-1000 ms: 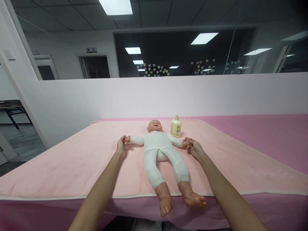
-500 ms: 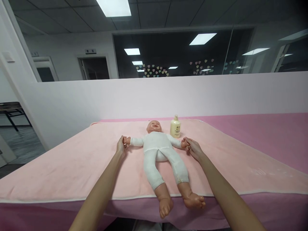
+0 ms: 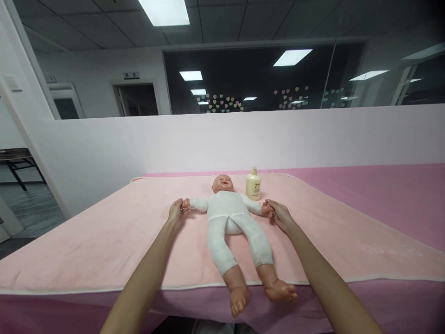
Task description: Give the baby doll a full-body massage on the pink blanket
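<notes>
And there's the doll [image 3: 227, 204], face up along the middle of the peach blanket [image 3: 104, 232], white cloth body, glossy head, feet poking past the blanket's near edge! Left hand [image 3: 176, 211] and right hand [image 3: 281, 216], each grip is clamped around the end of one outstretched doll arm. Toward the blanket's far edge stands a pale yellow bottle [image 3: 253, 185], upright, its contents impossible to tell.

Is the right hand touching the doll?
Touching. The head view shows the right hand holding the doll, its fingers around the doll's nearer hand.
</notes>
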Demonstrator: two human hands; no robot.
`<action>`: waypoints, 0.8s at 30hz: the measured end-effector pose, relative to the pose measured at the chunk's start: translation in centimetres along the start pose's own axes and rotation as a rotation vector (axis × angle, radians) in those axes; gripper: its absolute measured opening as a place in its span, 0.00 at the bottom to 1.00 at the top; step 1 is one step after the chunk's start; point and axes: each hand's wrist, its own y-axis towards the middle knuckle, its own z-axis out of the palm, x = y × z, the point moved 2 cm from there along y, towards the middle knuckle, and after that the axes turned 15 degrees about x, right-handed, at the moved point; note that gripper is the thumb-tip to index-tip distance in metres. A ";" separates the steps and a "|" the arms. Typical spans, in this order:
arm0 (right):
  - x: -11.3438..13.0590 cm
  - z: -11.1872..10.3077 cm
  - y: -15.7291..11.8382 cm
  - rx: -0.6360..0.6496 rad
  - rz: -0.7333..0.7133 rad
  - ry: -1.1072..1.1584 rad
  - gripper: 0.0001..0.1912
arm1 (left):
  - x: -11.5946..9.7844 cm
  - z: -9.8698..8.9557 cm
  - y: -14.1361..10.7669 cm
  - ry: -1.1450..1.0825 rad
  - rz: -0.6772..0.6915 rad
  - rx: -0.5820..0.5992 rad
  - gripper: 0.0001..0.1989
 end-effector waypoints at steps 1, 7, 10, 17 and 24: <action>0.0 0.0 -0.1 -0.001 0.000 -0.001 0.11 | 0.0 0.0 0.0 -0.003 0.005 -0.009 0.03; 0.4 0.2 -0.6 0.031 0.007 0.004 0.12 | 0.3 0.0 0.3 -0.018 0.008 -0.019 0.13; 0.3 0.2 -0.5 0.045 0.013 0.023 0.12 | 0.4 0.0 0.5 -0.033 -0.009 0.007 0.18; 0.3 0.2 -0.3 0.070 0.017 -0.009 0.11 | 0.3 0.1 0.4 -0.079 -0.010 0.009 0.21; 0.2 0.3 -0.6 0.027 0.011 -0.083 0.13 | 0.5 -0.4 0.4 0.111 0.016 -0.137 0.10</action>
